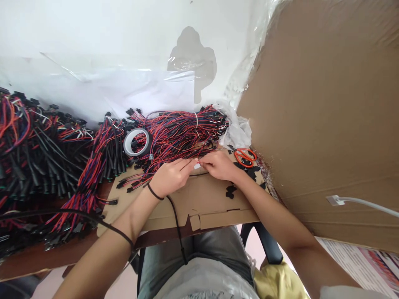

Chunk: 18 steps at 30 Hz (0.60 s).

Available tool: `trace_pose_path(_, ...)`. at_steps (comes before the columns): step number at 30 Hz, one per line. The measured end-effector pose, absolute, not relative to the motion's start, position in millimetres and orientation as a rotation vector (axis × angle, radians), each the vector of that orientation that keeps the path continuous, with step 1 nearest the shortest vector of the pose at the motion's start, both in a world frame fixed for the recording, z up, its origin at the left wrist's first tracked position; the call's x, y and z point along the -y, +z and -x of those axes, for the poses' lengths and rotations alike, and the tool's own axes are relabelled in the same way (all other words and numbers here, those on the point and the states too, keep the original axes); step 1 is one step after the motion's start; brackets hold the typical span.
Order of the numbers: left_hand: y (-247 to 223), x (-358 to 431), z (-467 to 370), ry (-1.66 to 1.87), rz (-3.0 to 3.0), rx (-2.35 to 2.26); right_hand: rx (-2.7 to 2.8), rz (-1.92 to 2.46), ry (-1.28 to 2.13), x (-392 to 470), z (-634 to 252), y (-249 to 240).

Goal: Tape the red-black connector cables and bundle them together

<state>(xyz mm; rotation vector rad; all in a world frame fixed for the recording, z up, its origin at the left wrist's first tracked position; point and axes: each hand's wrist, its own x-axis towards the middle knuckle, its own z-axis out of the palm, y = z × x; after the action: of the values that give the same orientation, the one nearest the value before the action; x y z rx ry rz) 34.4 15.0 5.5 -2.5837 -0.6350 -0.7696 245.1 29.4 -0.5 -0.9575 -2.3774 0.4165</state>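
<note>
My left hand (172, 176), with a black band (155, 192) at the wrist, is closed in a pinch. My right hand (219, 165) is also pinched shut, its fingertips meeting those of the left. A small white piece (197, 165) and a hint of red show at the fingertips; the rest is hidden. Below the hands a thin black cable (199, 174) crosses the cardboard sheet (212, 197). Just beyond them lies a tied bundle of red, blue and black wires (183, 128). A roll of black tape (137, 142) rests at the bundle's left end.
Orange-handled scissors (245, 157) lie right of my right hand, near black tape scraps (230, 191). Heaps of wire leads with black connectors (40, 153) cover the table's left side. A large cardboard panel (324, 124) stands on the right. Clear plastic (238, 131) is bunched behind the bundle.
</note>
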Motion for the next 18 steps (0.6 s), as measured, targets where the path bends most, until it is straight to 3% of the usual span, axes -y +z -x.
trace_pose_path(4, 0.8, -14.2, -40.2, -0.942, 2.586, 0.74, 2.389, 0.942, 0.41, -28.6, -244.1, -0.9)
trace_pose_path(11, -1.4, -16.4, -36.8, -0.941, 2.68, 0.602, 2.371, 0.975, 0.466, -27.0, -241.5, 0.7)
trace_pose_path(18, -3.1, -14.0, -44.1, -1.049, 2.676, 0.996, 2.385, 0.999, 0.423, -25.8, -240.7, -0.7)
